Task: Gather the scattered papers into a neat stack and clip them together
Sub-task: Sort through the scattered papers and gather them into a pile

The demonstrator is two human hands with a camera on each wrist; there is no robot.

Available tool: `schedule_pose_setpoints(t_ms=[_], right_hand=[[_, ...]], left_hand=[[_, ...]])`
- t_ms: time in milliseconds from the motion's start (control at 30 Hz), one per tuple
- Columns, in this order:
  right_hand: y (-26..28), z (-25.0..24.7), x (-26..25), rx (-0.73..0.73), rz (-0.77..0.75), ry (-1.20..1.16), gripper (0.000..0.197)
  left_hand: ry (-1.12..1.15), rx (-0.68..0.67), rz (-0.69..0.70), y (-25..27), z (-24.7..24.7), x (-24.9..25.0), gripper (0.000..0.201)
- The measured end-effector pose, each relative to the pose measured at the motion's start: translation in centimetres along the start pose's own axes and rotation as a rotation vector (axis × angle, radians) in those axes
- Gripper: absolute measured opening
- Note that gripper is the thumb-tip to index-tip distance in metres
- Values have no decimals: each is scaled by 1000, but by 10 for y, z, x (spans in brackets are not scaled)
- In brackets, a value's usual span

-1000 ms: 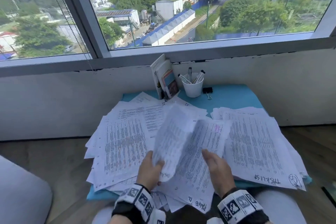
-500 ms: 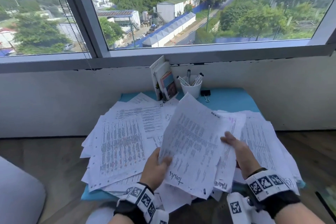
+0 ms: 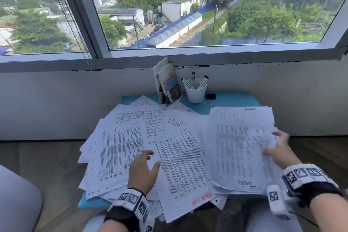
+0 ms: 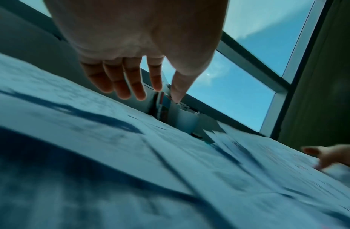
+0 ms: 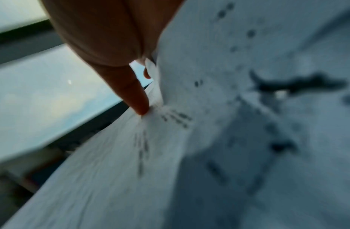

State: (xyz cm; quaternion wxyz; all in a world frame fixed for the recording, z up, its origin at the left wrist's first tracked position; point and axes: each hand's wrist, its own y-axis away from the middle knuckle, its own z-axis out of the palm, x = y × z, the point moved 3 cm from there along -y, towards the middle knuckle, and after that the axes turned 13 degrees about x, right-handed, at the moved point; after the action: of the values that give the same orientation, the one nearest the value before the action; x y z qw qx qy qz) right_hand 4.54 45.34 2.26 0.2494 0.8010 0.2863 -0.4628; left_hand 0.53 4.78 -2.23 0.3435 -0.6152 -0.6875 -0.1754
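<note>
Papers fanned, long axes mostly front-to-back

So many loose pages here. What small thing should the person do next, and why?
Probably bring the open left hand down onto the middle sheet and slide it right, onto the pile the right hand is pinching at its edge. That pile looks the most gathered, the sheets on the left are still fanned out, and the black binder clip waits untouched beside the white cup.

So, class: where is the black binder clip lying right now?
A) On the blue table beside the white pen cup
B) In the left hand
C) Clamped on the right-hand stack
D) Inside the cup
A: the binder clip lies on the blue table just right of the white cup, untouched.
</note>
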Motion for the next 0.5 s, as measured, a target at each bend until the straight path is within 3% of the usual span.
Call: schedule_pose_setpoints(t_ms=[167, 333, 500], right_hand=[[-34, -1, 42, 13, -80, 530, 41], [-36, 14, 60, 95, -137, 762, 34], [-19, 19, 49, 151, -150, 934, 35]], left_hand=[[-345, -64, 23, -18, -10, -30, 47], [-472, -285, -38, -18, -3, -47, 75], [-538, -287, -20, -17, -1, -45, 83]])
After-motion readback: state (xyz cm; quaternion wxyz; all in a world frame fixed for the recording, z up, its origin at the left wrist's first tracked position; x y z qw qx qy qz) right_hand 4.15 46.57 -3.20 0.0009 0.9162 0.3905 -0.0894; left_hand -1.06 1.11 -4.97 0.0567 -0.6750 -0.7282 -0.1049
